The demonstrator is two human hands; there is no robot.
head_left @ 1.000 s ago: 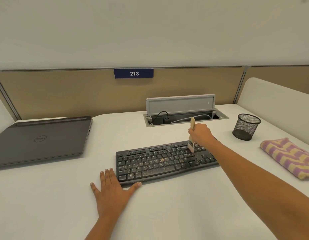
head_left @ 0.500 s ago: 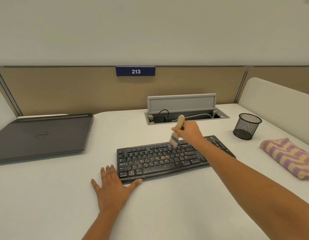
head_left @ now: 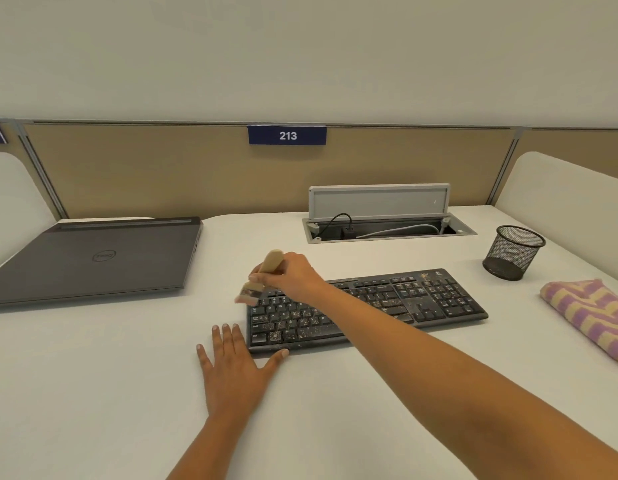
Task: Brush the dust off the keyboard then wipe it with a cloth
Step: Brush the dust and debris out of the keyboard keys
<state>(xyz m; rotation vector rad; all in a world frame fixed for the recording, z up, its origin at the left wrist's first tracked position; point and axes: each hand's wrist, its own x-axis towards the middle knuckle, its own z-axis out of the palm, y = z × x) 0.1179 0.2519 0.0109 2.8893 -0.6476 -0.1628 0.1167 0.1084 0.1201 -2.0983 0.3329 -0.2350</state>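
Reaching across the keyboard (head_left: 421, 299), the right hand (head_left: 293, 275) is gripping one wooden-handled brush (head_left: 252, 289), fingers curled round the handle, bristles tilting down at the keyboard's far left corner. The left hand (head_left: 234, 368) is lying flat on the desk (head_left: 92, 375), fingers spread, thumb at the keyboard's near edge. Left of the keyboard, one closed laptop (head_left: 99, 258) is showing a Dell logo; beyond the keyboard, one blue sign (head_left: 287, 135) is reading 213. Right of the keyboard, one striped cloth (head_left: 591, 313) is lying folded beside one mesh cup (head_left: 513, 252).
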